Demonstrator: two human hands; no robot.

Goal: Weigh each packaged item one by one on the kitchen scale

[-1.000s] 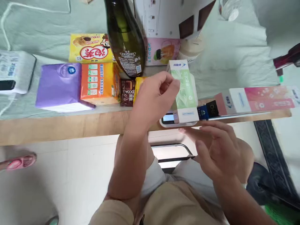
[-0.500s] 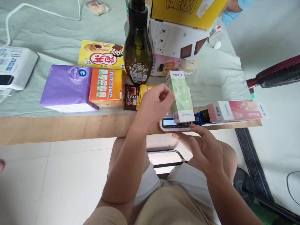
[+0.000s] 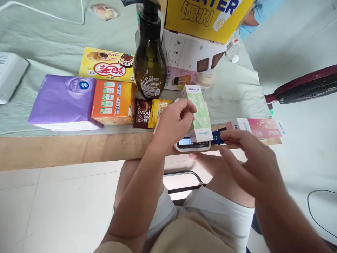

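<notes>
My left hand [image 3: 173, 121] grips a light green and white carton [image 3: 200, 111] that rests on a small white digital scale [image 3: 190, 144] at the wooden table edge [image 3: 65, 151]. The scale's display is lit. My right hand [image 3: 250, 161] hovers just right of the scale with fingers apart, holding nothing, its fingertips near a small blue pack [image 3: 217, 137] and a long pink and white box [image 3: 256, 127].
Lined up on the green cloth are a purple tissue pack [image 3: 64, 102], an orange box [image 3: 113, 102], a brown cocoa sachet [image 3: 142, 113], a yellow packet [image 3: 157, 109], a yellow snack box [image 3: 106, 65], a dark pump bottle [image 3: 149, 63] and stacked cartons [image 3: 195, 45]. A fan [image 3: 305, 88] stands right.
My right hand rose from below the scale to its right side. The left hand kept its hold on the green carton, which stays on the scale. The camera tilted slightly.
</notes>
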